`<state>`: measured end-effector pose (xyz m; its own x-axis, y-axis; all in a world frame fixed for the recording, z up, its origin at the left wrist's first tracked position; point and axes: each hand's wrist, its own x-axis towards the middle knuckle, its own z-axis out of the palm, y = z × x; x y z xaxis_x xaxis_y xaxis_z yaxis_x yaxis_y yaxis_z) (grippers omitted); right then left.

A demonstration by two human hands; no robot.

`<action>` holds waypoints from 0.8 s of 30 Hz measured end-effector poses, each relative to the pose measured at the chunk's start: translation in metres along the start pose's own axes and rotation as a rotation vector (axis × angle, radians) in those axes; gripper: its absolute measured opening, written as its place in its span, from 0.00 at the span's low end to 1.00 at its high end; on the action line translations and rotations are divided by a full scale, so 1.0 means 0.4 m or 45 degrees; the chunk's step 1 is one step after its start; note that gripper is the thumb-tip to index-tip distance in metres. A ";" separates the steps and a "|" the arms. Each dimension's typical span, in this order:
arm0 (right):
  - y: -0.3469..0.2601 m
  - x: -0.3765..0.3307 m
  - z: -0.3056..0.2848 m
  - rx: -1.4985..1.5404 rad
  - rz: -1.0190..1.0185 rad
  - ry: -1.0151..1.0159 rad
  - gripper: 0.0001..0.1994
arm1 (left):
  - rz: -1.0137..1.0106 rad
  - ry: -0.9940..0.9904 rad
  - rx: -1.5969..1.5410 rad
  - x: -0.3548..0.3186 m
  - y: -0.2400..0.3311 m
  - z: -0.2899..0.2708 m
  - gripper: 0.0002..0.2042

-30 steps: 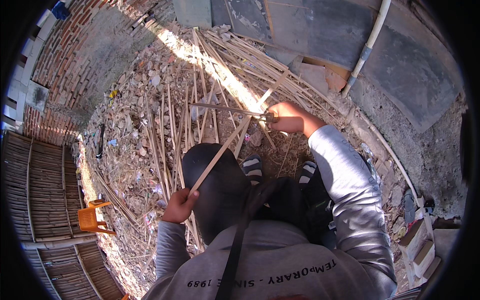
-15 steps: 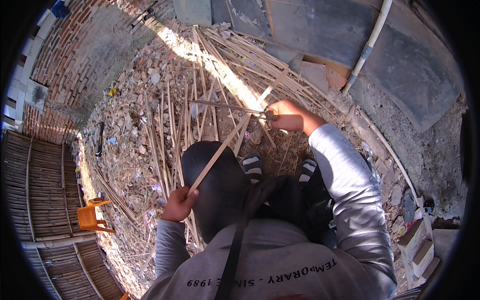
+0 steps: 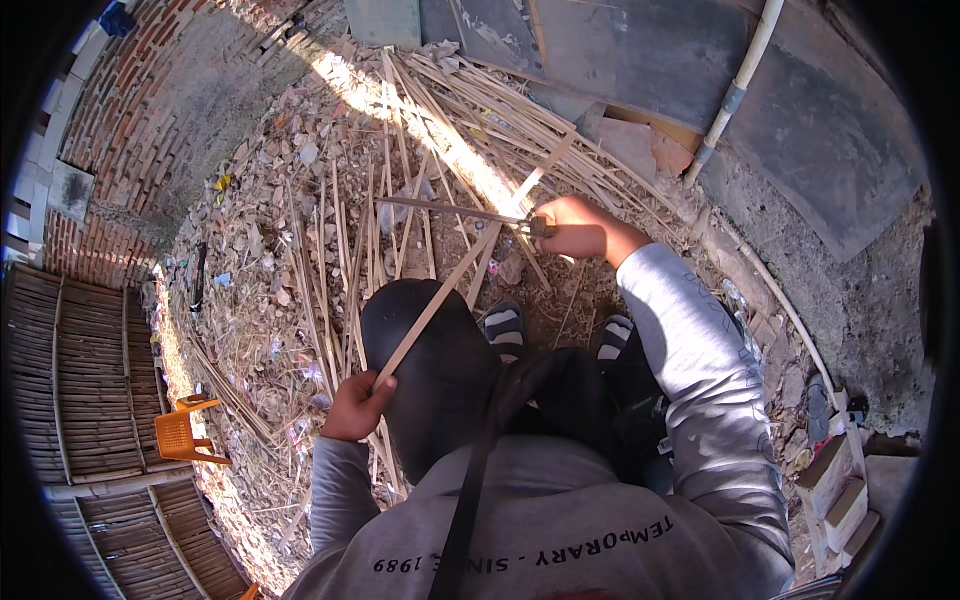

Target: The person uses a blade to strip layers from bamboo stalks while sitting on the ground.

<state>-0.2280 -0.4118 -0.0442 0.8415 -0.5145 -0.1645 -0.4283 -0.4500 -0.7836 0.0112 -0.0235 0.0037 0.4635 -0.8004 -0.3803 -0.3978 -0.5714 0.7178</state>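
A long pale bamboo strip (image 3: 437, 306) slants from low left up to the far right across my dark-clad thigh. My left hand (image 3: 360, 406) is closed round its near end, the thumb pressed on top. Farther up, my right hand (image 3: 573, 229) grips the handle of a long, narrow-bladed knife (image 3: 440, 208). Its blade points left and crosses the strip close to the handle; whether it cuts into the strip I cannot tell. The right fingers are partly hidden behind the knuckles and the handle.
Loose bamboo strips (image 3: 330, 270) lie on the rubble left of centre, and a larger pile (image 3: 510, 125) lies beyond my right hand. My sandalled feet (image 3: 505, 333) are below the knife. An orange plastic chair (image 3: 178, 437) stands at left; a pale pipe (image 3: 735, 100) leans at right.
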 end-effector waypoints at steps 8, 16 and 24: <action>0.014 0.006 0.009 0.017 -0.022 0.016 0.12 | -0.039 -0.012 -0.013 0.000 0.009 -0.001 0.21; 0.007 0.003 0.005 0.023 0.007 -0.021 0.12 | -0.053 -0.031 -0.068 0.000 0.011 -0.002 0.20; 0.010 0.005 0.009 0.026 0.034 -0.042 0.13 | -0.035 -0.032 -0.060 0.006 -0.017 -0.004 0.20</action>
<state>-0.2269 -0.4120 -0.0500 0.8405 -0.5014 -0.2051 -0.4442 -0.4212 -0.7907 0.0163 -0.0213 -0.0015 0.4532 -0.7891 -0.4145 -0.3469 -0.5845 0.7335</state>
